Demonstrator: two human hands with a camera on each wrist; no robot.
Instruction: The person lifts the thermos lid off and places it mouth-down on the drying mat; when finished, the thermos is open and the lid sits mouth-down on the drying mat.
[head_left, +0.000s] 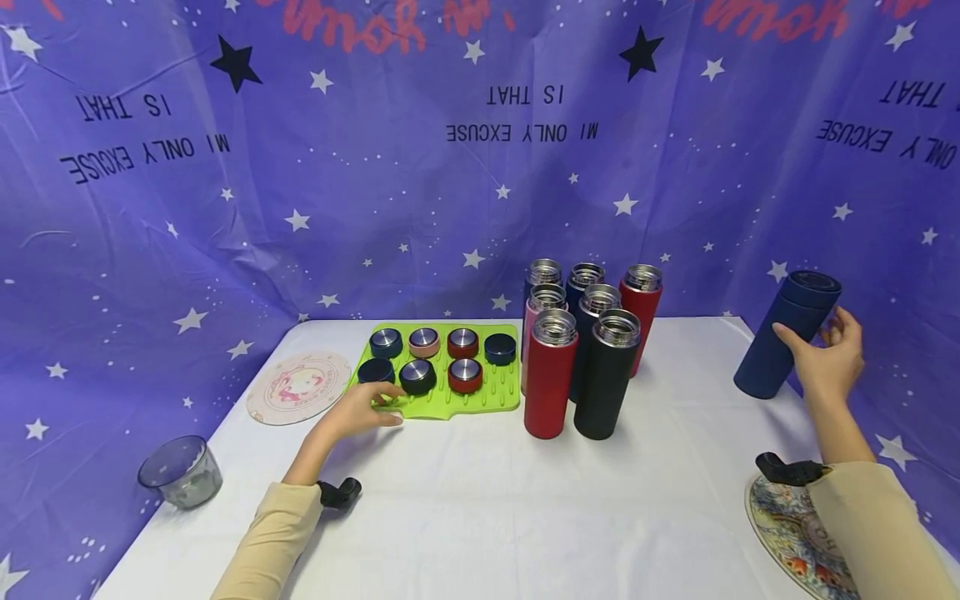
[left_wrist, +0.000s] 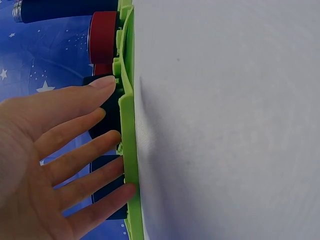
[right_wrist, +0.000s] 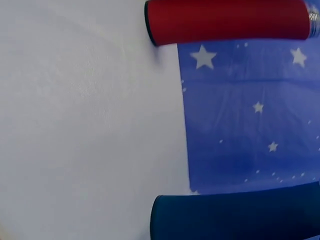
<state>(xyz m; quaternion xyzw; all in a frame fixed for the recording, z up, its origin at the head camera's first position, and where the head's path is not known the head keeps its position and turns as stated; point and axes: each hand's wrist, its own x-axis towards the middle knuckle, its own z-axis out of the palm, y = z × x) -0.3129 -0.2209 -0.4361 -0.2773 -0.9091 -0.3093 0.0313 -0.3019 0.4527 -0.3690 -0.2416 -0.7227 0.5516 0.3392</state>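
Observation:
My left hand [head_left: 369, 410] reaches the front left edge of a green mat [head_left: 491, 400], its fingers loosely spread beside a navy lid [head_left: 375, 371] and a black lid [head_left: 417, 377]. In the left wrist view that hand [left_wrist: 60, 155] has nothing between thumb and fingers. At the far right my right hand [head_left: 832, 358] holds a navy thermos bottle [head_left: 776, 342] with its lid on, thumb across its front. The bottle's base is at the table. Its lower body [right_wrist: 235, 215] appears in the right wrist view, where the grip is not shown.
Several lidless bottles stand grouped mid-table, including a red bottle [head_left: 550, 379] and a black bottle [head_left: 606, 379]. More lids, such as a red lid [head_left: 465, 377], sit on the mat. A round pink-printed mat [head_left: 296, 387], a glass bowl [head_left: 183, 475] and a patterned round mat [head_left: 798, 529] lie around.

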